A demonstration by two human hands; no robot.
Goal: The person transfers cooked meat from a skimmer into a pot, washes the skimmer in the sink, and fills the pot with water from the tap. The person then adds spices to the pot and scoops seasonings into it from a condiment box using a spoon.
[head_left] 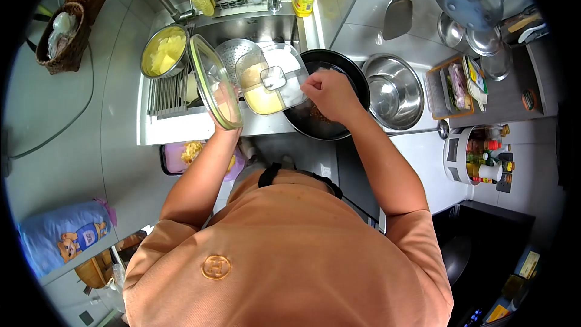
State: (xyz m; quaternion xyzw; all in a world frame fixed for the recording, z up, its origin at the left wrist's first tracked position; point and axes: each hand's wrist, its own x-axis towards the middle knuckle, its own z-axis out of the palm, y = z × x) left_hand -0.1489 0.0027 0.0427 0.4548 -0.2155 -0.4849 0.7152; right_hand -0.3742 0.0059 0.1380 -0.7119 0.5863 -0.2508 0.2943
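Note:
My left hand (227, 108) grips a clear lid with a pale green rim (212, 72), tilted on edge; the fingers show through it. Just right of the lid is a round clear seasoning box (264, 100) with compartments of white and yellowish powders and a small square cup in the middle. My right hand (328, 94) is closed, fingertips pinched together, at the box's right edge and above a black pan (357, 88). What the pinch holds, if anything, is too small to make out. Some dark brown bits lie in the pan.
A steel pot of yellow pieces (164, 53) stands at the sink's left, by a drying rack (167, 98). A colander (236, 53) sits in the sink. Right of the pan are a steel bowl (396, 94) and a white bottle rack (458, 156). A spatula (399, 15) hangs above.

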